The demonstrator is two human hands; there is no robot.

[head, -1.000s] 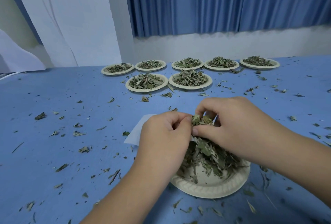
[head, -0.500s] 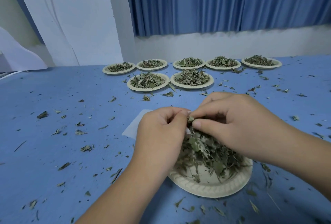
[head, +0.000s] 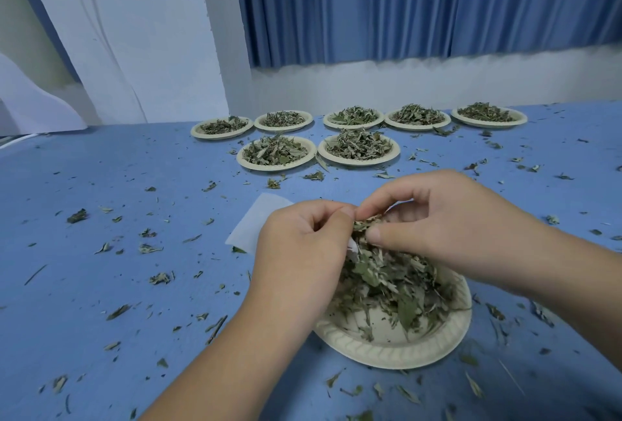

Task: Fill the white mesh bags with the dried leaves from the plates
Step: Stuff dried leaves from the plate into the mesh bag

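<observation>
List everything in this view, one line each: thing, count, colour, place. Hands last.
table: one, blue, fills the foreground.
near plate: one, off-white, front centre.
far plates: seven, off-white, five in a back row, two before it.
dried leaves: heaps, green, on every plate.
leaf scraps: many, green, scattered over the table.
white mesh bag: one, mostly hidden, above the near plate.
flat white piece: one, on the table beyond the near plate, left.
curtain: one, blue, at the back.
left hand: one, pinches the bag.
right hand: one, pinches leaves above the near plate.
</observation>
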